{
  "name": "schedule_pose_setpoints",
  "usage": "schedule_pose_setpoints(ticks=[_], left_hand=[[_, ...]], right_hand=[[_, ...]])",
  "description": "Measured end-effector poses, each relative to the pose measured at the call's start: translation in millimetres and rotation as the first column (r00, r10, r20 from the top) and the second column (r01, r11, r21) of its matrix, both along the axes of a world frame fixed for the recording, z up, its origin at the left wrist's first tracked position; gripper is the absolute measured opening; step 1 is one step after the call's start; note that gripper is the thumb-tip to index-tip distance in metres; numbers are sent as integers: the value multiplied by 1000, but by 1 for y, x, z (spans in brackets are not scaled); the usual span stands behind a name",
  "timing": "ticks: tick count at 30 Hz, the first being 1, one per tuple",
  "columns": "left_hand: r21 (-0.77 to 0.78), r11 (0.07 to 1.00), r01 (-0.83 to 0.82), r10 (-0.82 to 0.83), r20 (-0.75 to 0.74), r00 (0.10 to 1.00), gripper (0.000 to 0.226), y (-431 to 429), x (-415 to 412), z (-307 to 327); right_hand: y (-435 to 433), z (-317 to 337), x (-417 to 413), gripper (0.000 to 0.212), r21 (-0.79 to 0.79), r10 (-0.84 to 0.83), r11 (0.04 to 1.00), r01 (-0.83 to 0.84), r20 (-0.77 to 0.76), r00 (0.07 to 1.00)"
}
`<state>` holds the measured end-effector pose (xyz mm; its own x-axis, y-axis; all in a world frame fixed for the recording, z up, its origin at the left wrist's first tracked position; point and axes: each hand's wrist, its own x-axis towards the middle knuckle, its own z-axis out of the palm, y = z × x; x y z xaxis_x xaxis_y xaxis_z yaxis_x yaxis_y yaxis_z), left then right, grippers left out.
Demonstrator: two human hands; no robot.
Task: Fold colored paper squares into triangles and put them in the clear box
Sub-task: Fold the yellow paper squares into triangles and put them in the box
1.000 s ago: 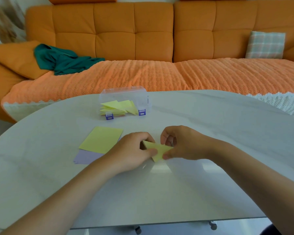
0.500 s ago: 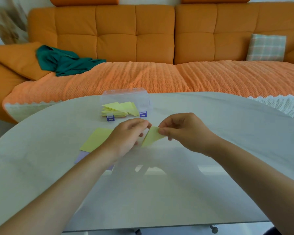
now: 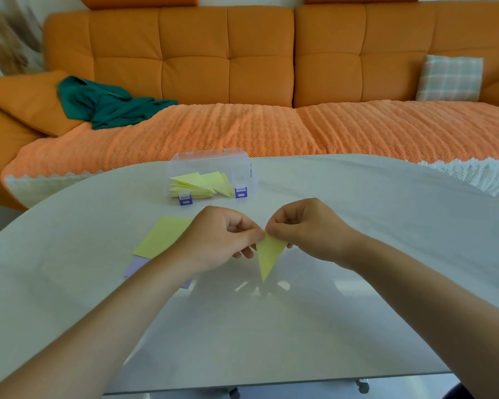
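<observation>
The small yellow folded paper triangle [image 3: 268, 254] was pressed flat on the pale oval table [image 3: 357, 312] under both hands a second ago. Now it is lifted off the surface and hangs point down. The left hand [image 3: 225, 240] and the right hand [image 3: 306, 228] both pinch its upper corner between thumb and forefinger, their other fingers curled. That suggests the creasing is done and this piece is ready for the box.

The clear plastic box with blue latches [image 3: 211, 171] stands near the table's far edge, left of centre, already holding a pile of yellow triangles that juts over its front. Its lid looks raised, and no object shows between it and the hands.

Towards the left edge, partly behind the left hand, lies the unfolded yellow paper square [image 3: 162, 237] on lilac sheets [image 3: 136, 266], so more folding remains. Beyond the table are an orange sofa [image 3: 228, 61], a crumpled green cloth [image 3: 107, 105] and a plaid cushion [image 3: 450, 79].
</observation>
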<state>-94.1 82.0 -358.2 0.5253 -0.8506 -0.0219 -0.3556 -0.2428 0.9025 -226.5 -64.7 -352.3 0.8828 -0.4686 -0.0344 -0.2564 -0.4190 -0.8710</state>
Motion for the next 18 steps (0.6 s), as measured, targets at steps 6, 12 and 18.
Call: schedule_pose_setpoints(ticks=[6, 12, 18], left_hand=[[-4, 1000, -17, 17, -15, 1000, 11, -1, -2, -4], [10, 1000, -3, 3, -20, 1000, 19, -1, 5, -2], [27, 999, -24, 24, 1, 1000, 26, 7, 24, -1]], right_hand=[[7, -5, 3, 11, -81, 0, 997, 1, 17, 1000], [-3, -5, 2, 10, -115, -22, 993, 22, 5, 1000], [-19, -6, -1, 13, -154, -130, 980, 127, -13, 991]])
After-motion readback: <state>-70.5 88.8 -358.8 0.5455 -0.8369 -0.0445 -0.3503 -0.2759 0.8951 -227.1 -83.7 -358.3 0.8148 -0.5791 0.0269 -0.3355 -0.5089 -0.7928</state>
